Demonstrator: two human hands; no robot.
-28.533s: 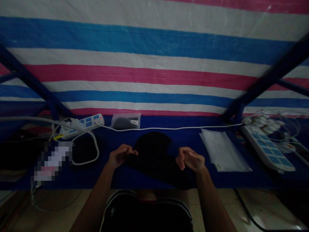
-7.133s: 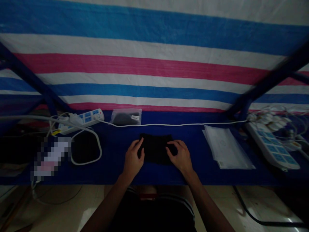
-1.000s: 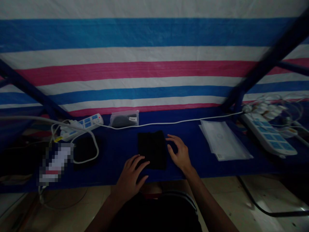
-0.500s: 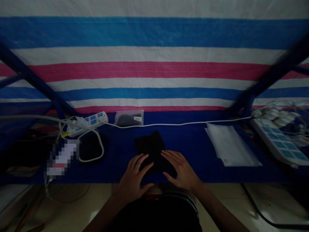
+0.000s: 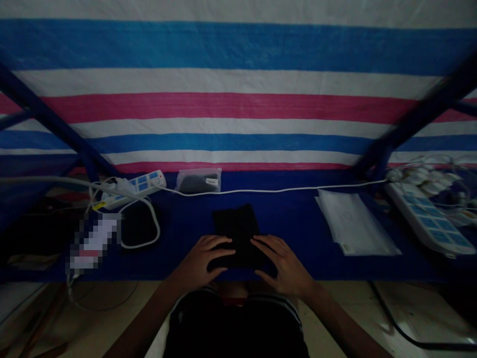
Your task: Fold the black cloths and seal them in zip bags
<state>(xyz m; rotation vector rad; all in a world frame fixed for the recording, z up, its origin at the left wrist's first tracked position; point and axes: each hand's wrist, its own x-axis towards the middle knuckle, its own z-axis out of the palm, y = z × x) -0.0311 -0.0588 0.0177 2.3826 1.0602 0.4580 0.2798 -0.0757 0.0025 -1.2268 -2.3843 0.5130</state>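
A piece of black cloth point(image 5: 238, 226), apparently folded, lies on the blue tabletop point(image 5: 290, 214) in front of me. My left hand point(image 5: 204, 261) rests at its left side, fingers stretched and spread over the edge. On the opposite side my right hand point(image 5: 281, 261) lies with its fingertips on the cloth's right edge, thumb apart. Neither hand grips anything. The cloth's near part is dark and its folds are hard to make out.
Behind the cloth sits a clear packet with something dark inside point(image 5: 198, 181), beside a white cable point(image 5: 276, 191). Power strips point(image 5: 149, 183) stand left and right point(image 5: 428, 216). Clear plastic bags point(image 5: 354, 223) lie at right; a black pouch-like object point(image 5: 137, 226) at left.
My left hand has shifted, its fingers now pointing more to the right across the cloth. The cloth looks flatter and squarer, its far left corner straightened. My right hand has barely moved.
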